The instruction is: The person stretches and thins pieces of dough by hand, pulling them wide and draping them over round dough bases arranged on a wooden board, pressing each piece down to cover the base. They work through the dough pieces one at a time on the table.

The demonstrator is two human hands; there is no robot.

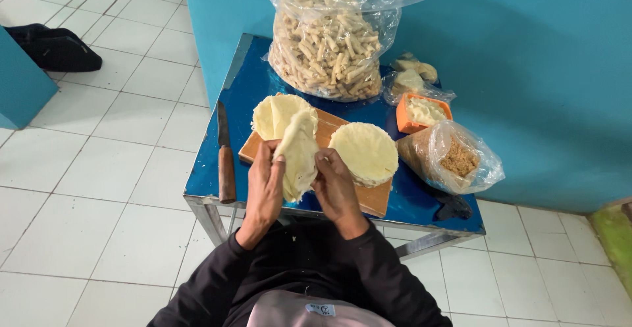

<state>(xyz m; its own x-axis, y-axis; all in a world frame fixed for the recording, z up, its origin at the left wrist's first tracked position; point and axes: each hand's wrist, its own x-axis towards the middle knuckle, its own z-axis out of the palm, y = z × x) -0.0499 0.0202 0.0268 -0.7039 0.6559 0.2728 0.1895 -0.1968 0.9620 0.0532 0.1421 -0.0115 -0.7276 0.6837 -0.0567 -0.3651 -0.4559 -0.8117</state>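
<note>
Both hands pinch one thin pale wrapper (297, 152) between them, left hand (265, 185) on its left edge, right hand (334, 187) on its right. The wrapper hangs upright, long axis pointing away from the body, above the board (368, 199). Wrapper stacks (364, 150) lie just beyond on the counter (245, 83); a knife (226, 159) lies left.

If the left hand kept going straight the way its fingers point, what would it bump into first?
The left hand points up and away from the body. It already holds the pale dough sheet; past that, it would likely meet the folded sheets on the wooden board, though depth is hard to judge.
</note>
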